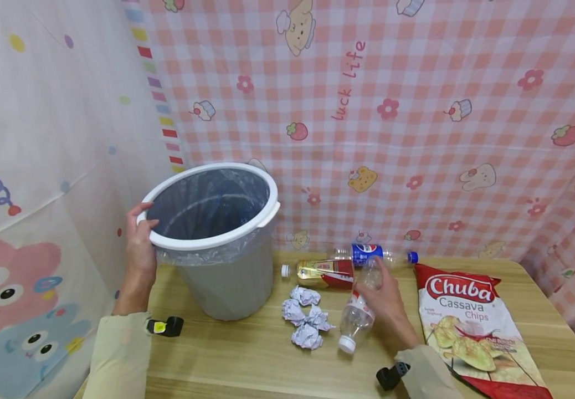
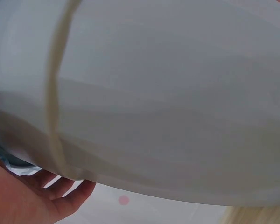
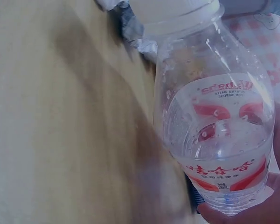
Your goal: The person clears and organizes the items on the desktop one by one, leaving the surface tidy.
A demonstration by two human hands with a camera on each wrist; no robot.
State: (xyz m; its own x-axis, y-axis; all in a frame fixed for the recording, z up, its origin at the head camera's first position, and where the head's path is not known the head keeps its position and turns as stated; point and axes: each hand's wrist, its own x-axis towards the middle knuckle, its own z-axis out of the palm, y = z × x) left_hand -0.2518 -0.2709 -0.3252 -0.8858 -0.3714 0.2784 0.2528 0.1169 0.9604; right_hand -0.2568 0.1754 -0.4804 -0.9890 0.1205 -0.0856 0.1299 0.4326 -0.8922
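Observation:
My left hand [image 1: 140,255] grips the white rim of a grey trash bin [image 1: 232,288], thumb over the edge. The bin has a clear liner hanging over its side; something bluish inside is hard to make out. In the left wrist view, the fingers [image 2: 74,193] lie against the bin's grey wall. My right hand [image 1: 387,299] holds a clear plastic water bottle [image 1: 356,320] near its base, the white cap pointing down toward me. A red and white label and a few drops show on that bottle [image 3: 219,135] in the right wrist view.
Several crumpled paper balls [image 1: 307,336] lie between bin and bottle. Behind them are a bottle with a gold and red label [image 1: 324,272] and a blue-labelled Pepsi bottle [image 1: 366,252]. A chips bag [image 1: 467,327] lies at right on the wooden table [image 1: 247,360]. Patterned cloth [image 1: 407,144] hangs behind.

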